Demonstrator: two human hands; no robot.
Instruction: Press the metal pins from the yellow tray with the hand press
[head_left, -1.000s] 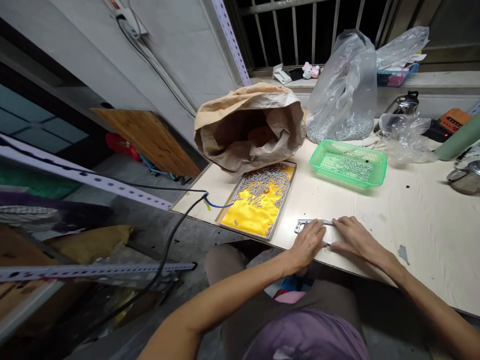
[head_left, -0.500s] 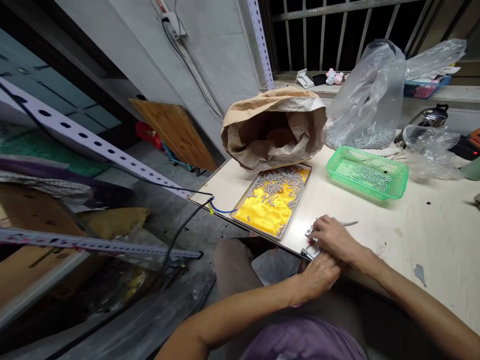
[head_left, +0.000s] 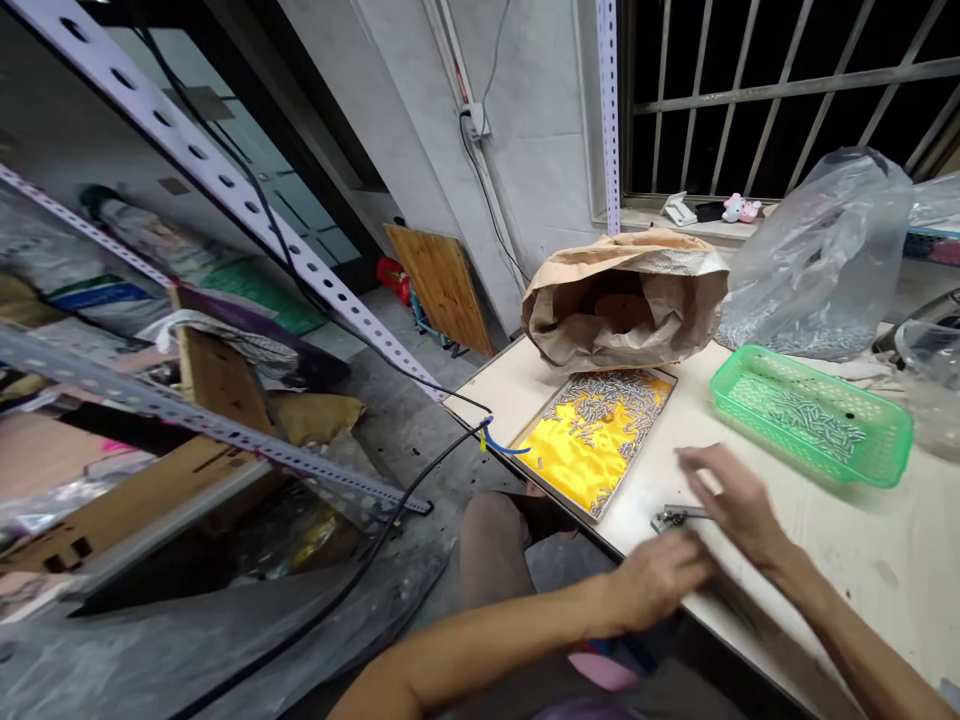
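Observation:
A small metal fixture (head_left: 670,517) with a bar lies near the front edge of the table. My left hand (head_left: 664,580) is curled right in front of it, fingers bent and blurred; what they grip, if anything, is hidden. Raised above the table just beyond the fixture, my right hand (head_left: 735,500) has thumb and fingers apart, with nothing visible between them. To the left, a shallow tray (head_left: 636,458) lined with yellow cloth (head_left: 581,465) holds many small metal pins (head_left: 600,400). More such pieces lie in a green plastic basket (head_left: 874,470) to the right.
An open brown paper sack (head_left: 555,310) lies behind the tray. A clear plastic bag (head_left: 832,240) with metal pieces stands at the back right, below a barred window. Black cable (head_left: 360,560) and a perforated metal post (head_left: 330,285) run along the left side.
My right hand has lifted off the metal fixture and opened. My left hand stays close to the fixture. The view has turned left, shifting everything to the right.

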